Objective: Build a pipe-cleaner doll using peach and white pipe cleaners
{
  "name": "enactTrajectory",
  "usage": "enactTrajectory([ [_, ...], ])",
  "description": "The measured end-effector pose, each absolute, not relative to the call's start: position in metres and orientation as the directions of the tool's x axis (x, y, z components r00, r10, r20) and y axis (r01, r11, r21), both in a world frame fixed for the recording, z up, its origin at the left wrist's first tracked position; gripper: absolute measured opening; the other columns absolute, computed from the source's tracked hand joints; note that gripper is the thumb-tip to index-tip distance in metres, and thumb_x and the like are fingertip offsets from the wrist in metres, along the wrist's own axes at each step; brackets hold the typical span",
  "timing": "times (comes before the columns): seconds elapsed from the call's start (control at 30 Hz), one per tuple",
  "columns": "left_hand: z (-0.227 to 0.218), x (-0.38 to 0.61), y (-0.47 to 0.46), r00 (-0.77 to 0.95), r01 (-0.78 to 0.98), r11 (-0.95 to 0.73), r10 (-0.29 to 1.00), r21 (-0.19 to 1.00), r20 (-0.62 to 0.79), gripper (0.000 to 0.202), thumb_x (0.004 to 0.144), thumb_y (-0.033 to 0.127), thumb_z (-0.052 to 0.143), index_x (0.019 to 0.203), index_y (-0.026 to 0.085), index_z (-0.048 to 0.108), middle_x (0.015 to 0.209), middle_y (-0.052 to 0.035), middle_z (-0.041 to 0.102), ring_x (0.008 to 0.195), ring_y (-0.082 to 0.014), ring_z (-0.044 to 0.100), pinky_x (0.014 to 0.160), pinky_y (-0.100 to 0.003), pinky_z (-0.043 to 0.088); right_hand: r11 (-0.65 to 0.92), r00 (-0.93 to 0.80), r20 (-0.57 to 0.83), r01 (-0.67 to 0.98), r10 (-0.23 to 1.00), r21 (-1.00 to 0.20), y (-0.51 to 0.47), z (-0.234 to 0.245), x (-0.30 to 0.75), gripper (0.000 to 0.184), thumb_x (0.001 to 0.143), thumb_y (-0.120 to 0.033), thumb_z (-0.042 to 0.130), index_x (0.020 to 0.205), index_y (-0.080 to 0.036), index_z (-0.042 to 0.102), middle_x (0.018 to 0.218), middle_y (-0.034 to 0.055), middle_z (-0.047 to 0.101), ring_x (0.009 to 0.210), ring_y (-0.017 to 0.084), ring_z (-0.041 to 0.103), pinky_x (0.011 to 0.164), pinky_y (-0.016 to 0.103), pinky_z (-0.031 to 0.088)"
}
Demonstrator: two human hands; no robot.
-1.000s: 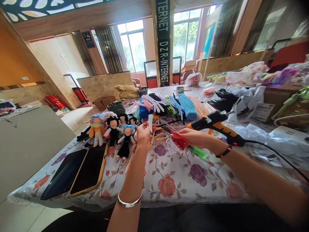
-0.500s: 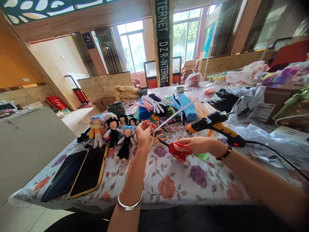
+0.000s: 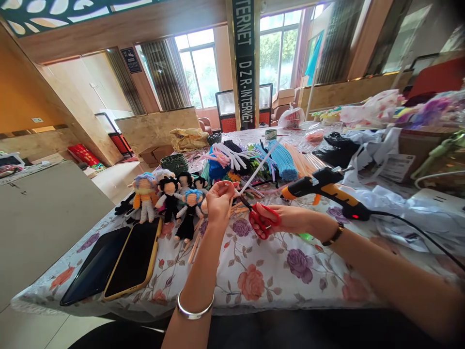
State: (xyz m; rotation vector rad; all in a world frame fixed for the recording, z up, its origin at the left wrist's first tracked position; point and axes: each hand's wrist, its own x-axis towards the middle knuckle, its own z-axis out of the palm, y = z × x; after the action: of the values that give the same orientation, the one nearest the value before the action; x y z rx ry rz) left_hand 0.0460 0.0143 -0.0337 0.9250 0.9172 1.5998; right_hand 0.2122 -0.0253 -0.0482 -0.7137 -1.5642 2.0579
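Observation:
My left hand (image 3: 219,201) is raised over the flowered tablecloth (image 3: 254,271) and pinches one end of a long white pipe cleaner (image 3: 259,167) that slants up to the right. My right hand (image 3: 286,219) grips red-handled scissors (image 3: 262,220), whose blades point left and up and meet the pipe cleaner just beside my left fingers. A row of small pipe-cleaner dolls (image 3: 169,194) stands left of my left hand. A heap of coloured pipe cleaners (image 3: 250,162) lies behind both hands.
An orange and black glue gun (image 3: 327,189) rests right of my hands, its cord running off right. Two dark phones (image 3: 116,261) lie at the near left edge. White and black plastic bags (image 3: 366,145) crowd the right. Loose tan sticks (image 3: 196,242) lie by the dolls.
My right hand turned the scissors and brought them left and up to the white pipe cleaner. My left hand went from holding the strand upright to stretching it out slanted.

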Motion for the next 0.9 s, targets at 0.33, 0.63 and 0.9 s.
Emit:
enactTrajectory([
  [0.33, -0.039, 0.043, 0.013, -0.05, -0.318, -0.254, 0.967, 0.913, 0.251, 0.025, 0.056, 0.025, 0.079, 0.068, 0.014, 0.06, 0.075, -0.0066, 0.073, 0.065, -0.0138, 0.065, 0.069, -0.026, 0.049, -0.264, -0.714, -0.128, -0.083, 0.688, -0.961, -0.021, -0.051, 0.212, 0.049, 0.081, -0.061, 0.053, 0.074, -0.013, 0.056, 0.071, 0.0015, 0.054, 0.061, 0.01, 0.052, 0.064, 0.026, 0.044],
  [0.63, -0.042, 0.043, 0.015, -0.029, -0.301, -0.255, 0.966, 0.919, 0.258, 0.023, 0.057, 0.024, 0.078, 0.068, 0.014, 0.06, 0.074, -0.0064, 0.073, 0.069, -0.0143, 0.065, 0.07, -0.026, 0.049, -0.289, -0.706, -0.125, -0.118, 0.697, -0.95, -0.015, -0.059, 0.214, 0.047, 0.08, -0.06, 0.056, 0.075, -0.014, 0.055, 0.067, 0.0005, 0.056, 0.057, 0.009, 0.05, 0.056, 0.023, 0.041],
  [0.9, -0.041, 0.044, 0.014, -0.037, -0.323, -0.233, 0.972, 0.917, 0.233, 0.025, 0.057, 0.023, 0.079, 0.068, 0.014, 0.06, 0.074, -0.0072, 0.072, 0.067, -0.014, 0.065, 0.07, -0.027, 0.049, -0.304, -0.706, -0.137, -0.115, 0.695, -0.946, -0.016, -0.057, 0.215, 0.047, 0.084, -0.058, 0.05, 0.073, -0.013, 0.057, 0.066, 0.0021, 0.057, 0.057, 0.01, 0.051, 0.058, 0.024, 0.043],
])
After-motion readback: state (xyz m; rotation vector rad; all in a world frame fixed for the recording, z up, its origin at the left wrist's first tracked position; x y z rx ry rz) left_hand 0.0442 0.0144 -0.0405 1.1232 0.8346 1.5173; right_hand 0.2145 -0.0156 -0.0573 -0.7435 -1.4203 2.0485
